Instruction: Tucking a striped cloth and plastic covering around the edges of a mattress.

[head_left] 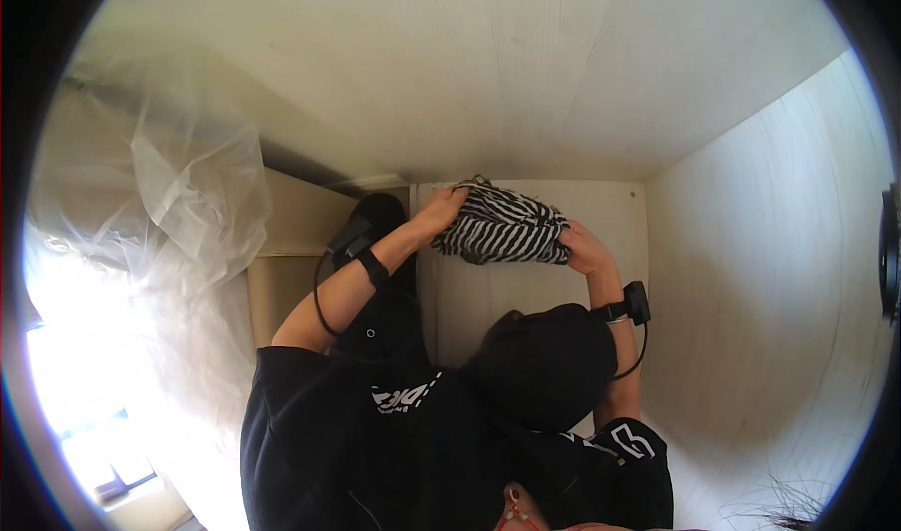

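Note:
Between my two hands is a black-and-white striped cloth (502,226), bunched and folded into a bundle. My left hand (439,214) grips its left end, the thumb lying on top. At the right end my right hand (586,248) is closed on the fabric, with part of the fingers hidden. The bundle is over a pale wooden panel (526,292); whether it rests on the panel or is held above it, I cannot tell. Each wrist carries a black strap with a small device and a cable.
Pale wood-grain boards rise ahead (488,71) and on the right (760,278). To the left, clear plastic sheeting (202,184) covers a beige padded piece (305,214). A bright window (84,371) is at lower left. My black-clad knee (549,362) is near my right forearm.

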